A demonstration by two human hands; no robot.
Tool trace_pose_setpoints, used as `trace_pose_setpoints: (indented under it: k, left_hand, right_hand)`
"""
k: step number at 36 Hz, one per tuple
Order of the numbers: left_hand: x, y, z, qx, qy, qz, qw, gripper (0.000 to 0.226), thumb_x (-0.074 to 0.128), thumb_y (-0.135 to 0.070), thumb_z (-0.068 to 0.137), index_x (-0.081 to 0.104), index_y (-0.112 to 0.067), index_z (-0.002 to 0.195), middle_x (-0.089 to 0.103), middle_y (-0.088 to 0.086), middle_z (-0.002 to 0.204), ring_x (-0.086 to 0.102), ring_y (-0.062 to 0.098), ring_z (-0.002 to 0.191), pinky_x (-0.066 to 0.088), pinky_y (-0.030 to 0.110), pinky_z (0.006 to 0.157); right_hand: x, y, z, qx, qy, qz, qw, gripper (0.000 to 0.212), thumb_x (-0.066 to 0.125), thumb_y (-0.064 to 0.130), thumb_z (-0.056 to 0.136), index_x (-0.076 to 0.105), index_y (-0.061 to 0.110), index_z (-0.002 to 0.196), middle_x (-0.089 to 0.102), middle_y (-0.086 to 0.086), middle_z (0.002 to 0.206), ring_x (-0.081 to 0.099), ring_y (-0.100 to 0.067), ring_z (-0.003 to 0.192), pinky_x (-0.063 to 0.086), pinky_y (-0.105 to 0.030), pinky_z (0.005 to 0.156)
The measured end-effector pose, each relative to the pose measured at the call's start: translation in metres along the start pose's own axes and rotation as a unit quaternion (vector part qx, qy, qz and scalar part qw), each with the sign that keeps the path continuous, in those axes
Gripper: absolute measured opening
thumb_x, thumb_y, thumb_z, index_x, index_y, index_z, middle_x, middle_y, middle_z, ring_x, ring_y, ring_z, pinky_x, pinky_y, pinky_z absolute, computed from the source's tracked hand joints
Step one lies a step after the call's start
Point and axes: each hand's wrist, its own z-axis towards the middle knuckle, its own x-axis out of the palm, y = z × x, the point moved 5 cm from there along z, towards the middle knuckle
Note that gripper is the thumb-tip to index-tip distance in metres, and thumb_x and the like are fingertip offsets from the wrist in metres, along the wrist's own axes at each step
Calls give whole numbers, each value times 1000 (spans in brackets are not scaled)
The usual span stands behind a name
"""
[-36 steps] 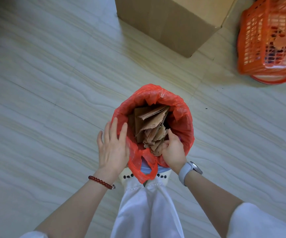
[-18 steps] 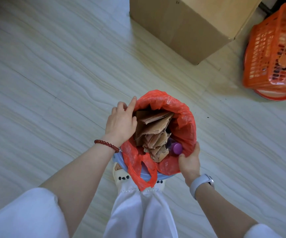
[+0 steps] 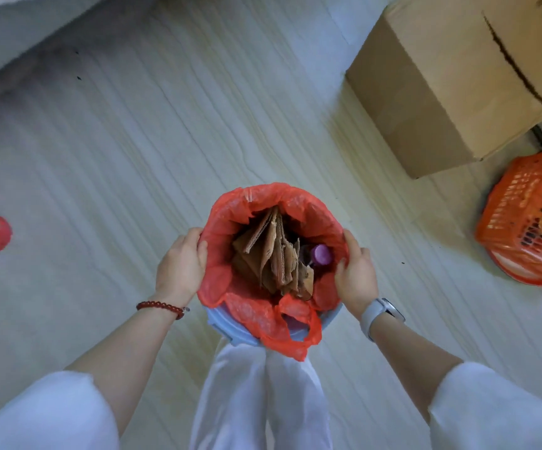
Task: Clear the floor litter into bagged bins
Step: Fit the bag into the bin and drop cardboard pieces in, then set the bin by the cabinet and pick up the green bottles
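On the pale floor (image 3: 126,177), between our feet, stands the blue bin (image 3: 220,326) with its red bag (image 3: 263,203). Our left hand (image 3: 178,267) and right hand (image 3: 355,274) grip opposite rims, probably to steady it. Cardboard pieces (image 3: 272,258) stand inside.

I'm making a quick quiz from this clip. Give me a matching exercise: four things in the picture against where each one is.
1. cardboard scraps
2. left hand
3. cardboard box
4. orange basket

A. at the right edge, on the floor
B. top right, on the floor
C. inside the red bag
D. gripping the bin's left rim

Pairs: 1-C, 2-D, 3-B, 4-A
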Motion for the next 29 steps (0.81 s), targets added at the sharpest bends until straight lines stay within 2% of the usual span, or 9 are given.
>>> trace_pose_setpoints:
  k: [4,8,12,15,19,24,29]
  left_hand:
    - [-46,41,-63,-86,-65,-48,993,28,43,-22,95,53,-11,119,61,18,104,57,38,97,46,43,76]
    - [-84,85,-128,-153,-120,-86,977,28,43,-24,96,53,-13,119,60,16,98,57,37,92,46,43,75]
    - [-113,138,-193,-224,-170,-120,952,27,44,-24,95,53,-13,118,60,16,96,57,37,91,47,44,73]
    - [-132,179,-243,-275,-208,-140,928,29,45,-23,95,54,-12,120,60,17,99,58,38,91,47,44,74]
    - [-145,240,-307,-337,-246,-163,894,28,47,-21,94,56,-11,119,62,18,99,59,38,90,47,44,73]
    - [-156,327,-379,-391,-251,-194,864,27,47,-16,93,57,-7,116,63,22,97,60,40,88,49,46,73]
    - [-171,410,-445,-440,-258,-213,834,29,41,-20,96,55,-12,119,62,15,97,60,33,87,43,36,67]
  right_hand:
    - [0,59,-34,-84,22,-31,996,57,36,2,91,31,24,143,45,-18,111,54,-39,99,40,-32,81]
    - [12,117,-74,-153,69,-60,984,54,34,9,94,30,32,142,38,-3,98,52,-31,92,33,-26,76]
    - [42,175,-121,-215,110,-114,964,54,34,8,93,31,31,142,44,-10,107,53,-34,97,36,-28,78]
    - [74,216,-160,-260,129,-158,944,53,34,9,93,32,32,141,46,-12,116,54,-36,100,39,-33,81]
    - [126,268,-220,-331,159,-195,910,50,37,11,95,35,29,141,47,-13,116,54,-36,101,40,-31,79]
    - [204,323,-303,-383,190,-261,866,49,35,12,95,34,29,141,47,-12,117,54,-34,102,40,-31,79]
    - [289,368,-385,-426,207,-316,822,52,36,7,93,35,25,141,48,-16,117,54,-38,100,43,-36,81]
